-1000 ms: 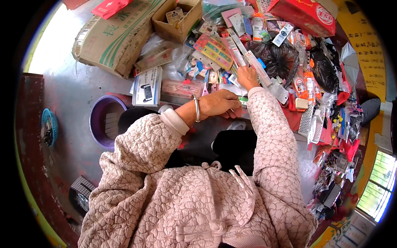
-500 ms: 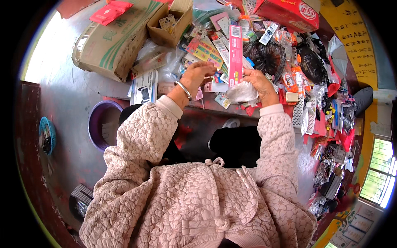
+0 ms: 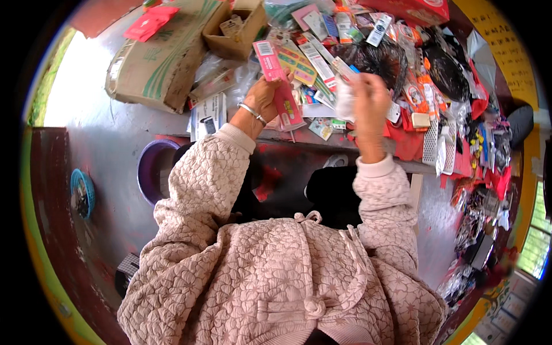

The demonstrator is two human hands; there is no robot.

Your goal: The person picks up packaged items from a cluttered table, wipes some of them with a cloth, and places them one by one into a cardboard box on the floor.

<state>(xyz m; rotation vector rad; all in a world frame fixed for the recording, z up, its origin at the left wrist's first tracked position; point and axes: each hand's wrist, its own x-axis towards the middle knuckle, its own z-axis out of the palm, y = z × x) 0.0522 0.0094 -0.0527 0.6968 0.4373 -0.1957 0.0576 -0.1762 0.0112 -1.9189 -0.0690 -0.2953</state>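
Observation:
A long, flat pink box (image 3: 288, 105) rests in my left hand (image 3: 263, 99), which is closed around its left edge. The box stands tilted over the front of the cluttered table, with its barcode end farthest from me. To the right, my right hand (image 3: 371, 109) is raised and smeared by motion. Its fingers are closed on a crumpled white cloth (image 3: 345, 99), which hangs at their left side. Below the cloth, small packaged cards (image 3: 321, 128) lie at the table's front edge. A yellow card with coloured pieces (image 3: 298, 64) lies just beyond the pink box.
A large cardboard box (image 3: 158, 63) and a small open carton (image 3: 233, 34) stand at the back left. Black plastic bags (image 3: 437, 80) and many packets crowd the right. On the floor at left are a purple bucket (image 3: 150, 172) and a blue basket (image 3: 83, 192).
The pink box has passed from my right hand to my left and moved left, now tilted. My right hand keeps the white cloth and has risen slightly to the right.

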